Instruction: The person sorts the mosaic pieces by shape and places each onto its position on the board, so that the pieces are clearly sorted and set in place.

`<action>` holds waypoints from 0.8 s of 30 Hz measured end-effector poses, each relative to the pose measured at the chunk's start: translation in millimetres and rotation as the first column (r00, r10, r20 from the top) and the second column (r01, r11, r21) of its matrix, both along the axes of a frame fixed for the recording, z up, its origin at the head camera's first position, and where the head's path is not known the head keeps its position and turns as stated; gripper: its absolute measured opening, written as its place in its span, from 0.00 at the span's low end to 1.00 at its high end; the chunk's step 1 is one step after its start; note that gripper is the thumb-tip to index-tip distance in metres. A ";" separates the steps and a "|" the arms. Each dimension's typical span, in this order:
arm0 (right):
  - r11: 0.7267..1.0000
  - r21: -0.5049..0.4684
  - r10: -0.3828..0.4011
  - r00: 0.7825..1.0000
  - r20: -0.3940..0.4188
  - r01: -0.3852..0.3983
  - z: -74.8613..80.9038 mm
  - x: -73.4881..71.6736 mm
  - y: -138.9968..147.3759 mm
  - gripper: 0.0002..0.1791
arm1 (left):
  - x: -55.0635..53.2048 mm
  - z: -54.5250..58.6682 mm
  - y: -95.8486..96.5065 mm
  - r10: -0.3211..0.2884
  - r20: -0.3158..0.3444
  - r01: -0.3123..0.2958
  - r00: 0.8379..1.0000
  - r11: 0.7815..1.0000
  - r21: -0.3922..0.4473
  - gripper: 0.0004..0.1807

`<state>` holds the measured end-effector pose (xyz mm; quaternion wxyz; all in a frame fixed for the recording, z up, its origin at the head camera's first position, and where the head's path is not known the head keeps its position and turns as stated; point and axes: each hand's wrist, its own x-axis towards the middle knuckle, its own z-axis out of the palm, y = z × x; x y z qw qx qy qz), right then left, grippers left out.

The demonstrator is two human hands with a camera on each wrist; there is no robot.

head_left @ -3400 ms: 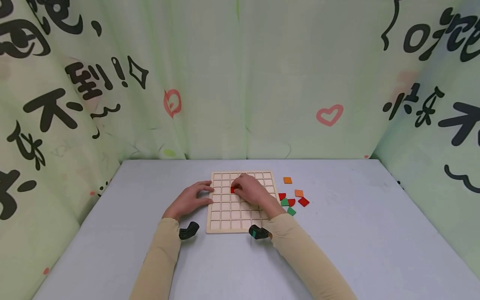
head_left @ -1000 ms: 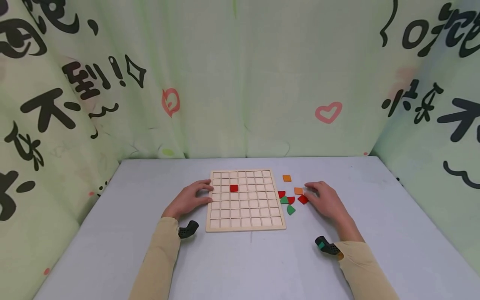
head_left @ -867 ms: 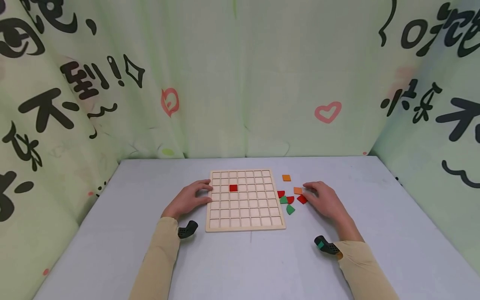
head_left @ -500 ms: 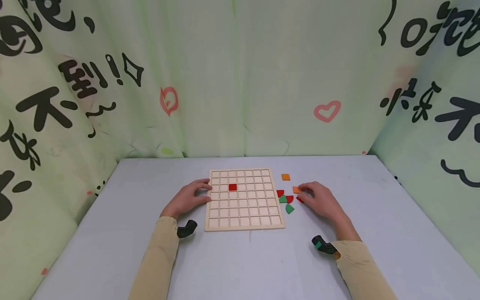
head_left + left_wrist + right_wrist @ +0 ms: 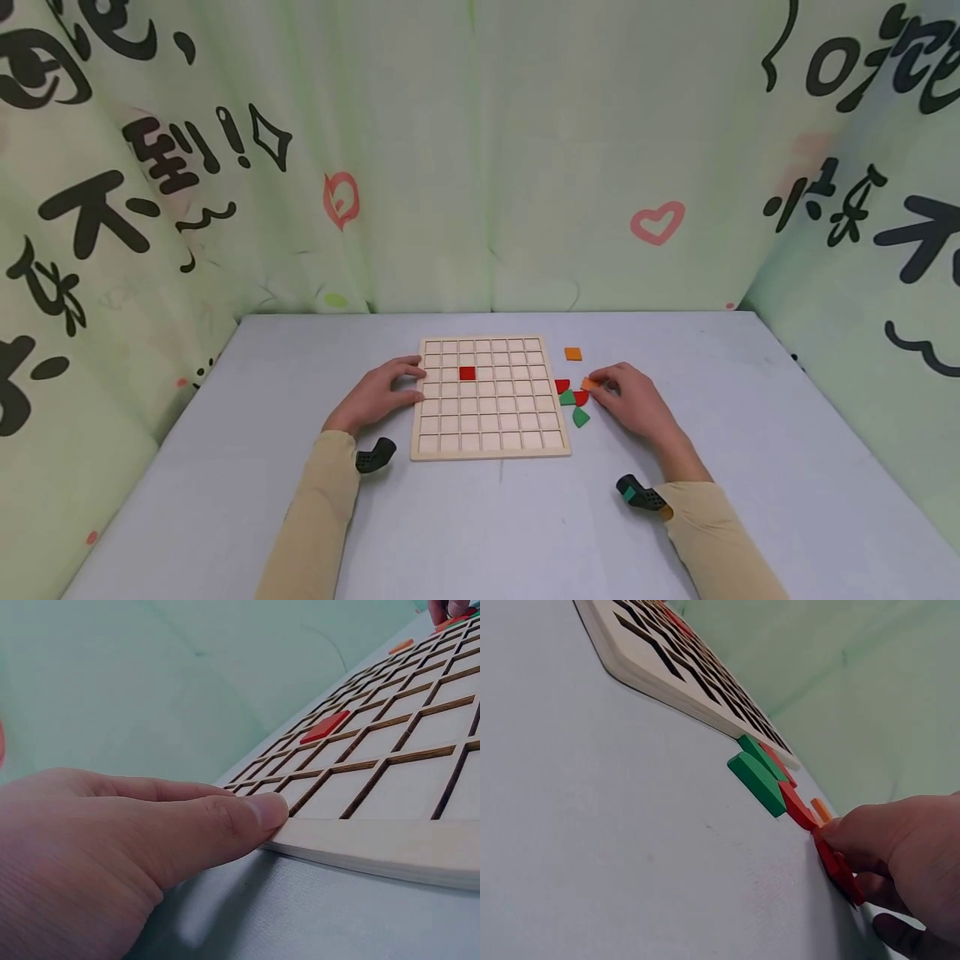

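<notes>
A wooden grid board (image 5: 491,453) lies on the table with one red square tile (image 5: 467,373) seated in a cell. My left hand (image 5: 377,394) rests at the board's left edge; in the left wrist view its thumb (image 5: 251,814) lies on the rim, fingers extended. Right of the board, my right hand (image 5: 633,403) pinches another red tile (image 5: 835,866), tilted up between thumb and fingers in the right wrist view; in the head view the hand hides it. An orange tile (image 5: 588,383) shows right at the fingertips.
Close to the board's right edge lie red rounded pieces (image 5: 581,398) and green pieces (image 5: 581,417), grouped together. A second orange tile (image 5: 573,354) sits farther back. Printed curtains (image 5: 491,167) stand behind the table and along its sides.
The right hand placed a red tile on the board, went to the loose pieces, took up another red tile and shifted left. The nearer orange tile moved slightly left. The left hand stayed put.
</notes>
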<state>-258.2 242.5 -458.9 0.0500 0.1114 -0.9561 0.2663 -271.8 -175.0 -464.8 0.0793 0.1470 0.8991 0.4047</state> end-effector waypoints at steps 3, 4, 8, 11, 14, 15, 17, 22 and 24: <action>1.000 -0.008 -0.003 1.000 -0.002 0.003 -1.2 -1.0 -1.5 0.16 | 0.6 0.7 0.0 0.001 0.002 -0.001 1.000 1.000 0.001 0.22; 1.000 -0.012 -0.009 1.000 0.004 0.009 -1.3 -1.4 -2.0 0.16 | 0.8 0.9 -0.1 0.000 0.001 0.000 1.000 1.000 0.000 0.22; 0.998 -0.025 -0.062 0.996 0.057 0.063 -0.7 -6.5 -4.6 0.21 | 0.5 0.5 0.1 0.003 0.003 -0.003 1.000 1.000 -0.003 0.22; 0.994 -0.011 -0.108 0.988 0.107 0.110 0.0 -16.5 -6.7 0.24 | -0.5 -0.8 0.4 0.003 0.009 -0.003 1.000 1.000 -0.006 0.22; 0.993 0.009 -0.114 0.985 0.128 0.114 1.2 -30.6 -10.7 0.27 | -1.5 -1.9 0.8 0.009 0.015 -0.009 1.000 1.000 -0.002 0.22; 0.993 0.014 -0.114 0.985 0.129 0.113 1.5 -35.3 -12.2 0.28 | -1.6 -2.2 0.8 0.008 0.011 -0.008 1.000 1.000 -0.002 0.22; 0.994 0.019 -0.108 0.986 0.127 0.106 2.8 -43.4 -15.8 0.29 | -2.2 -2.7 1.1 0.006 0.006 -0.006 1.000 1.000 0.000 0.22; 0.997 0.038 -0.066 0.990 0.122 0.061 5.5 -56.6 -24.7 0.27 | -3.2 -2.7 1.3 0.009 0.006 -0.009 1.000 1.000 -0.002 0.22; 0.998 0.047 -0.044 0.993 0.112 0.039 6.7 -58.5 -27.9 0.25 | -3.4 -2.2 1.0 0.010 0.007 -0.010 1.000 1.000 -0.002 0.22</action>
